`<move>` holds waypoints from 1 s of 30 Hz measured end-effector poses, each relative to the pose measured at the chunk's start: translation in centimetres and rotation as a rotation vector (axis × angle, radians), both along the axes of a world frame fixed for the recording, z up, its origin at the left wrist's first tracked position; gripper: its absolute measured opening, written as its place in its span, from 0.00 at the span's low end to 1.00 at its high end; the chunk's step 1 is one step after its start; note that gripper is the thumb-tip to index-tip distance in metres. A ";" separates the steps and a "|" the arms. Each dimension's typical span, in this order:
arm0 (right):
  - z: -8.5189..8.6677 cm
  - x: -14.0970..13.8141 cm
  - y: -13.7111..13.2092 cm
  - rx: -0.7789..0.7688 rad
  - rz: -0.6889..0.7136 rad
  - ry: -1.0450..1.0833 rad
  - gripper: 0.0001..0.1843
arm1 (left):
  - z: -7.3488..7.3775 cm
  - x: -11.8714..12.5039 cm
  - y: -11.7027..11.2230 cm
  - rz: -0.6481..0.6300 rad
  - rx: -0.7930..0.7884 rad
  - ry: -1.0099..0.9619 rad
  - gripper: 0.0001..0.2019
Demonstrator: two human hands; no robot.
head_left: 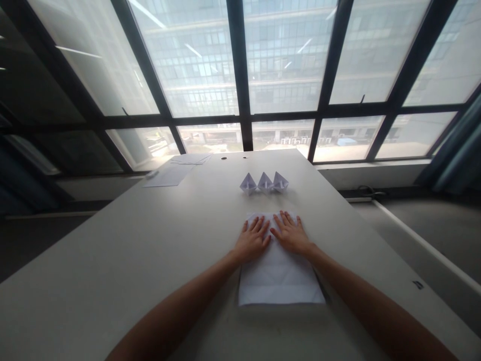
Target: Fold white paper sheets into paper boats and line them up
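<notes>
A white sheet of paper (280,278) lies flat on the white table (131,260) in front of me. My left hand (252,239) rests flat on the sheet's far left part, fingers stretched out. Close beside it, my right hand (290,231) lies flat on the far right part, fingers spread. Both hands press the paper near its far edge. Just beyond them stand three folded paper boats (264,183) in a row, touching each other.
Loose paper sheets (176,171) lie at the table's far left corner. Two small round holes (224,158) sit near the far edge. Large windows with dark frames (242,80) rise behind the table. A white rail (424,245) runs along the floor at right.
</notes>
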State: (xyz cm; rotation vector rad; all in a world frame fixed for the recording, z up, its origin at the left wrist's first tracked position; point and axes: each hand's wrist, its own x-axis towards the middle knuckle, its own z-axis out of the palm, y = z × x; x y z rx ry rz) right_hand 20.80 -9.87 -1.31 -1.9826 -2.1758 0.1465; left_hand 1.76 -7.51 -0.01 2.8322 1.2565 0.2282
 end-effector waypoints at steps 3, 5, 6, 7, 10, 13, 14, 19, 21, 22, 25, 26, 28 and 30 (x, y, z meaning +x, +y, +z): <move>0.1 1.0 0.4 -0.036 -0.036 -0.005 0.39 | -0.1 0.0 0.1 -0.006 0.002 0.000 0.28; 0.1 1.7 0.6 -0.049 -0.058 -0.012 0.39 | -0.2 -0.1 0.3 -0.007 0.006 0.000 0.29; 0.1 2.0 0.7 -0.055 -0.070 -0.014 0.39 | -0.3 -0.1 0.3 -0.009 0.011 0.000 0.29; 0.1 2.3 0.8 -0.059 -0.083 -0.016 0.40 | -0.4 -0.1 0.4 -0.011 0.016 0.000 0.29; 0.1 2.9 1.0 -0.066 -0.119 -0.021 0.40 | -0.5 -0.1 0.4 -0.017 0.023 0.003 0.29; 0.0 3.1 1.0 -0.055 -0.128 -0.022 0.39 | -0.5 0.0 0.4 -0.018 0.024 0.005 0.29; -0.1 3.1 1.0 -0.050 -0.126 -0.021 0.39 | -0.5 0.0 0.4 -0.016 0.023 0.006 0.29; -0.3 2.9 0.9 0.089 -0.159 0.025 0.34 | -0.5 0.0 0.4 -0.007 0.007 0.019 0.29; -0.2 2.7 1.0 0.239 -0.159 0.088 0.34 | -0.4 0.0 0.4 -0.008 0.003 0.024 0.29; -0.3 2.6 1.1 0.307 -0.133 0.132 0.38 | -0.4 0.0 0.4 -0.008 0.003 0.026 0.29; -0.5 2.2 1.3 0.398 0.023 0.267 0.48 | -0.3 0.0 0.4 -0.007 0.000 0.027 0.29; -0.6 2.0 1.3 0.399 0.078 0.300 0.49 | -0.3 0.0 0.4 -0.008 -0.001 0.024 0.29; -0.7 1.7 1.3 0.383 0.153 0.340 0.50 | -0.4 0.0 0.4 -0.008 -0.003 0.017 0.29; -0.7 1.6 1.2 0.353 0.176 0.347 0.50 | -0.4 0.0 0.5 -0.009 -0.007 0.007 0.28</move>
